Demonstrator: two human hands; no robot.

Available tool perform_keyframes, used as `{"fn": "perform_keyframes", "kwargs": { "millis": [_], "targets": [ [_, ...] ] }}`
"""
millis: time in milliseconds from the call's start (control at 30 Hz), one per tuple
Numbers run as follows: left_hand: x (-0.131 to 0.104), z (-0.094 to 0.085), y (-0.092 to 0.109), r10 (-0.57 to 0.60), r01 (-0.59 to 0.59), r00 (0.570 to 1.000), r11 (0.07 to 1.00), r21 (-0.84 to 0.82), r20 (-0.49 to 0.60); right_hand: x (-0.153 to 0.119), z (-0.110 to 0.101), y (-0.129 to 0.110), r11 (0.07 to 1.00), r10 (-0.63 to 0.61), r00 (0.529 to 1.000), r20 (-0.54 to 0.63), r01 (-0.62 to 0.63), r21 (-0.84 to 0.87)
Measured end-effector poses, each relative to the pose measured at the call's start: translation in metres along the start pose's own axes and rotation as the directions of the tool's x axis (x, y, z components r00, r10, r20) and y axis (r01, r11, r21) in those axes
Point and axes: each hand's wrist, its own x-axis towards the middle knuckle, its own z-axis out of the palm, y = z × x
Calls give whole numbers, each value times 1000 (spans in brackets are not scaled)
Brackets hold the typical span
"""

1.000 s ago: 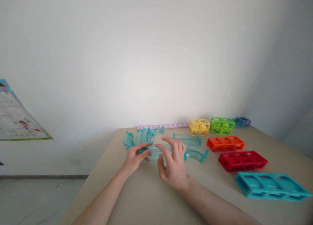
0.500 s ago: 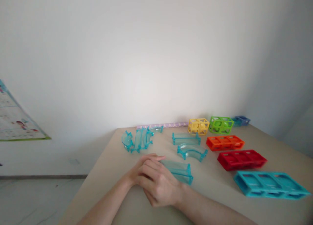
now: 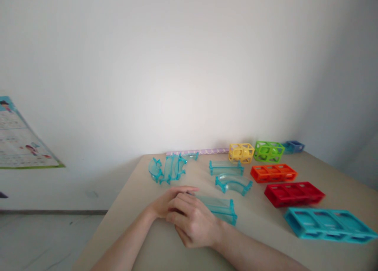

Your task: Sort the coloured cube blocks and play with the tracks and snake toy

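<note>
My right hand (image 3: 195, 222) is closed in front of my left hand (image 3: 165, 202), its curled fingers against the left one. A straight see-through teal toy track piece (image 3: 223, 210) reaches out to the right from behind my hands. Its left end is hidden at my left hand, whose upper finger stretches along the top of it. What lies inside my right hand's fingers cannot be seen. Just behind are a curved teal track piece (image 3: 233, 183) and another straight track piece (image 3: 226, 168).
More teal track pieces (image 3: 171, 168) lie at the back left. Along the right stand a yellow block frame (image 3: 241, 153), a green one (image 3: 269, 152), an orange one (image 3: 273, 172), a red one (image 3: 293, 194) and a teal one (image 3: 330, 223). A white wall (image 3: 189, 86) rises behind the table.
The view has shifted slightly, so most things appear a little farther right and lower. The straight track piece by my hands has moved slightly right. My hands stay together.
</note>
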Motion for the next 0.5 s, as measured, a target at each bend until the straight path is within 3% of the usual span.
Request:
{"fn": "perform_keyframes", "kwargs": {
  "millis": [300, 500],
  "targets": [
    [3, 7, 2, -54, 53, 998, 996, -69, -26, -2, 1, 0, 1000, -14, 1000, 19, 14, -14],
    [2, 2, 4, -33, 34, 998, 999, 16, -56, 0, -1, -3, 999, 54, 998, 28, -54, -7]
  ]
}}
